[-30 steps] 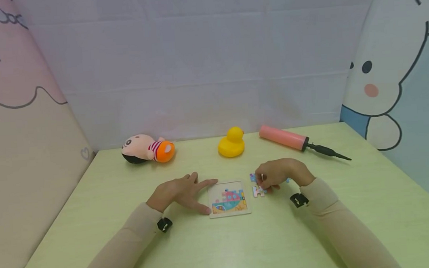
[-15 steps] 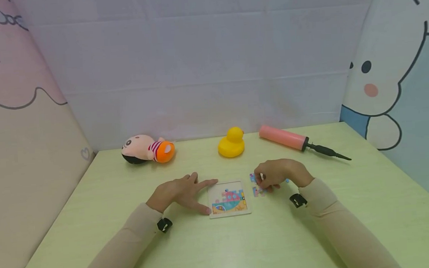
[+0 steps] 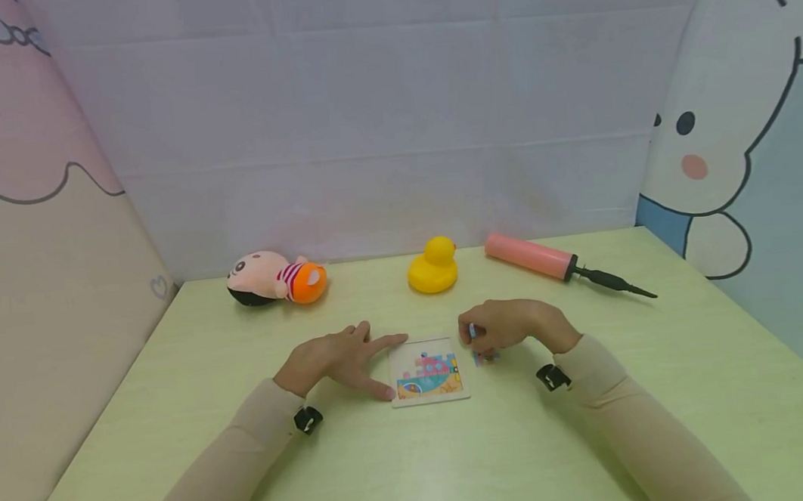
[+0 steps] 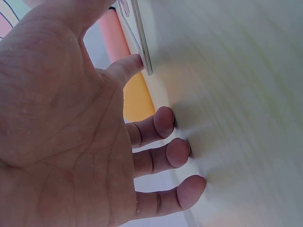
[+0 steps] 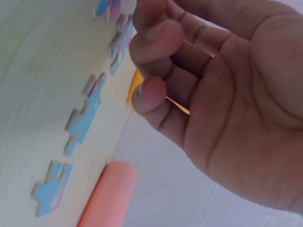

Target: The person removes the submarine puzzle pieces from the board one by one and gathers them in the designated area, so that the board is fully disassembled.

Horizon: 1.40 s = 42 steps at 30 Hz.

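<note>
A small framed jigsaw board [image 3: 428, 372] lies on the green table, partly filled with a pink and blue picture. My left hand [image 3: 384, 365] rests flat beside it, index finger and thumb touching the board's left edge [image 4: 142, 45]. My right hand [image 3: 473, 337] hovers just right of the board and pinches a small blue puzzle piece [image 3: 472, 330] between thumb and fingertips. In the right wrist view the right hand [image 5: 147, 71] has curled fingers, and the held piece is mostly hidden. Loose puzzle pieces [image 5: 85, 118] lie on the table under that hand [image 3: 486, 358].
At the back of the table lie a plush doll [image 3: 276, 277], a yellow rubber duck [image 3: 432, 265] and a pink hand pump [image 3: 545, 259]. Padded cartoon panels wall in the table [image 3: 412, 462] on the left, back and right.
My right hand has shifted left toward the board, lifting one piece off the loose pile. The left hand and board have not moved.
</note>
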Each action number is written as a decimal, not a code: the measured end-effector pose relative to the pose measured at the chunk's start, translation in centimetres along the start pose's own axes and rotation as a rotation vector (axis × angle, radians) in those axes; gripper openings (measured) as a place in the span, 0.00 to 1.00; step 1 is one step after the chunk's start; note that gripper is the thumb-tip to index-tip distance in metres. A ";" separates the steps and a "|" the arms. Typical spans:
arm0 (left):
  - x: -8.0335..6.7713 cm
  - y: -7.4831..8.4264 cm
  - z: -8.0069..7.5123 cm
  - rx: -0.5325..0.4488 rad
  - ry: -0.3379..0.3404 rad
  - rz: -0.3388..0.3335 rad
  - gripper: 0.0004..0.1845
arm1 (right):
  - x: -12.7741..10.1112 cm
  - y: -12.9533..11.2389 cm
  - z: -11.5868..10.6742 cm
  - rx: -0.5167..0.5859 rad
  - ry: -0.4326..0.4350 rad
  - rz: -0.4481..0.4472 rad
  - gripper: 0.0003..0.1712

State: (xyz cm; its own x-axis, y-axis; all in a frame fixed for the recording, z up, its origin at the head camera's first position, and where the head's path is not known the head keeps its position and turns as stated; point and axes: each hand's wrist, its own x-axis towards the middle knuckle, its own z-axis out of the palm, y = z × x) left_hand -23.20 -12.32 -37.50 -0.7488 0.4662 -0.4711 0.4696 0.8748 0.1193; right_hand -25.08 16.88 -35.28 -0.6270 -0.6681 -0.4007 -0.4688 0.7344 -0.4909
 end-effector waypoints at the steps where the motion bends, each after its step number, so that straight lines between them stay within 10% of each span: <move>1: 0.0 0.0 0.0 -0.001 -0.001 0.000 0.51 | 0.1 -0.1 0.1 -0.011 0.006 -0.013 0.01; 42: -0.2 0.0 -0.3 0.022 0.004 0.026 0.50 | 2.2 -3.8 3.2 -0.073 0.046 -0.093 0.21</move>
State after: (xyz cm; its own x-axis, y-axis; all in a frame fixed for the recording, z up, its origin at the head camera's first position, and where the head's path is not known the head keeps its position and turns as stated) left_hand -23.18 -12.38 -37.12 -0.7381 0.4893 -0.4645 0.4991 0.8592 0.1121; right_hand -22.70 12.27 -36.76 -0.6056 -0.7288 -0.3195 -0.5691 0.6773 -0.4662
